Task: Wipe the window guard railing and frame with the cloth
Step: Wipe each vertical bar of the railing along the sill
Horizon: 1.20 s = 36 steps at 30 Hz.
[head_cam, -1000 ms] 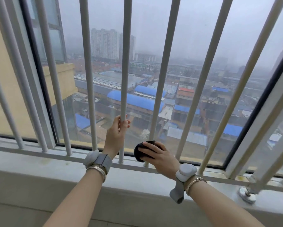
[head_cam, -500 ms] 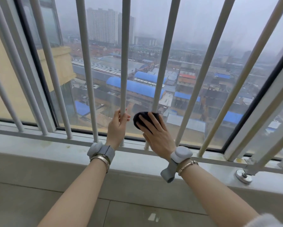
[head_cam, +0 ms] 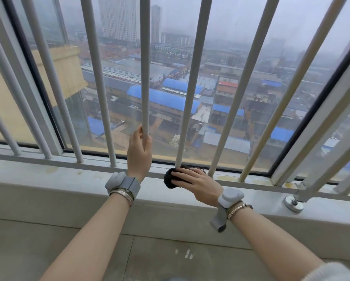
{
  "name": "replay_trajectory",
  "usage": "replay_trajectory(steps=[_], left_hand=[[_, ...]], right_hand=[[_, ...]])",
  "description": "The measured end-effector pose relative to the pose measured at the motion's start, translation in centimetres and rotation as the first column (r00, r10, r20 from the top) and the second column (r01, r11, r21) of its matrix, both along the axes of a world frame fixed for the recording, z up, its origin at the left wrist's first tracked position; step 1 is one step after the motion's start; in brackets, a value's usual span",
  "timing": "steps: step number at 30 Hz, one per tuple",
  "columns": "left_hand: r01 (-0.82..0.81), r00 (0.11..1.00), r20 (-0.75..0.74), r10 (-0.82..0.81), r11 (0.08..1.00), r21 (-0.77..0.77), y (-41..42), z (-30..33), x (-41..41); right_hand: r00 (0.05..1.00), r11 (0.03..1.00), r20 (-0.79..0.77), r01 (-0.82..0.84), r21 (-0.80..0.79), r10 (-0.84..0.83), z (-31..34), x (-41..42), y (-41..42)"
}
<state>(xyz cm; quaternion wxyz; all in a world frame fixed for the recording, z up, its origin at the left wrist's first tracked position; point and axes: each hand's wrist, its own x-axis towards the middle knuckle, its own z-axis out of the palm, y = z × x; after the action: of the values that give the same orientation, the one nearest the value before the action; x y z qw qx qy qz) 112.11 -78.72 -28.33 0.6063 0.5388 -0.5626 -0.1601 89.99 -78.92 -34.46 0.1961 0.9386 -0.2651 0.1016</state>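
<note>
While L hand (head_cam: 139, 151) grips bar (head_cam: 145, 78), R hand (head_cam: 196, 184) clutches cloth (head_cam: 170, 179) (black), at rail (head_cam: 79, 166).

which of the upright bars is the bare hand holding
The bar just left of the cloth; the left hand curls round it. No other bar has a hand on it.

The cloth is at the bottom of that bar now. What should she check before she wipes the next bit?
1. Cloth in hand: ok, right hand holds it at the foot of a bar.
2. Cloth touching the metal: ok, it sits where the bar meets the lower rail.
3. Steady support: ok, left hand grips the neighbouring bar.
4. Next bar to the right free to reach: ok, nothing blocks it.
5. Cloth clean enough: cannot tell, it is dark and mostly covered.
</note>
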Motion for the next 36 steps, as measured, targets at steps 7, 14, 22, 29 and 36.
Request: replay_trajectory(steps=[7,14,22,29,36], left_hand=[[0.049,0.992,0.129,-0.019,0.970,-0.239,2.1,-1.2,-1.8],[0.359,0.926,0.105,-0.364,0.931,0.061,-0.4,0.9,-5.3],[0.302,0.943,0.150,-0.299,0.953,0.000,-1.4,0.7,-6.1],[0.315,0.937,0.157,-0.312,0.949,0.008,-0.9,1.0,-6.2],[0.280,0.944,0.173,-0.280,0.960,0.028,-1.0,1.3,-6.3]], right_hand=[[0.676,0.894,0.600,0.415,0.169,-0.427,2.1,1.8,2.2],[0.775,0.806,0.221,0.571,0.157,-0.592,-2.1,4.3,2.0],[0.742,0.755,0.204,0.655,-0.022,-0.639,-2.1,4.7,1.7],[0.885,0.879,0.143,0.460,-0.121,-0.444,-2.2,-0.4,2.3],[0.963,0.950,0.172,0.240,-0.200,-0.207,2.6,-5.5,4.1]])
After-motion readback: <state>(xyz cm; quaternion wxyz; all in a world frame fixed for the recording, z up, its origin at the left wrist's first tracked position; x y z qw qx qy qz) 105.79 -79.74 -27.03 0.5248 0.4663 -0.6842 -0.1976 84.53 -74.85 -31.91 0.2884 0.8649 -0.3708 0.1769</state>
